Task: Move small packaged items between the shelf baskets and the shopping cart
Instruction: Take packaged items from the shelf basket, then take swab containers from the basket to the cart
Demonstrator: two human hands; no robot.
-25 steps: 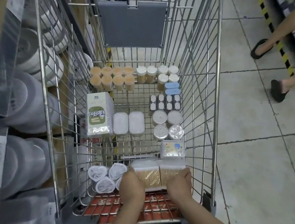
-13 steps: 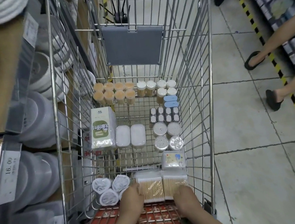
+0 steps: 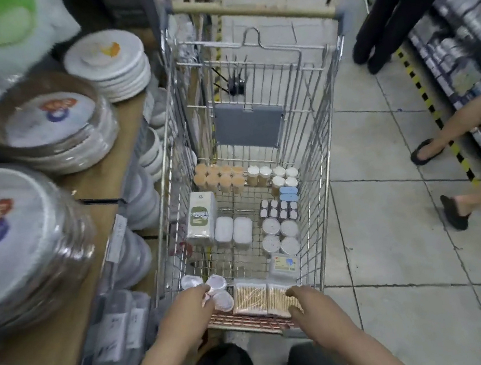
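- Your left hand (image 3: 187, 305) reaches into the near end of the shopping cart (image 3: 323, 202); its fingertips touch the cluster of small white rolls (image 3: 217, 285) in the near left corner. Blur hides whether the fingers close round one, so the grip cannot be told.
- Your right hand (image 3: 306, 300) rests on the right-hand one of two clear packs of wooden sticks (image 3: 265, 296), fingers curled over its near edge. Both packs lie flat, side by side, against the cart's near wall.
- Just beyond the packs, at the right wall, lies a clear lidded box (image 3: 284, 265) with a blue label.
- Mid-cart, left: an upright white and green carton (image 3: 201, 217), with two white oblong tubs (image 3: 233, 232) beside it.
- Mid-cart, right: four round white-lidded tubs (image 3: 280, 235) in a square; beyond them a block of small dark packets (image 3: 279, 209) and two pale blue cases (image 3: 289, 193).
- Far end: a row of orange-topped jars (image 3: 220, 177) at left, white-capped jars (image 3: 274, 175) at right.
- Beside the cart, on your left, a wooden shelf (image 3: 91, 182) carries wrapped stacks of disposable plates (image 3: 51, 129).
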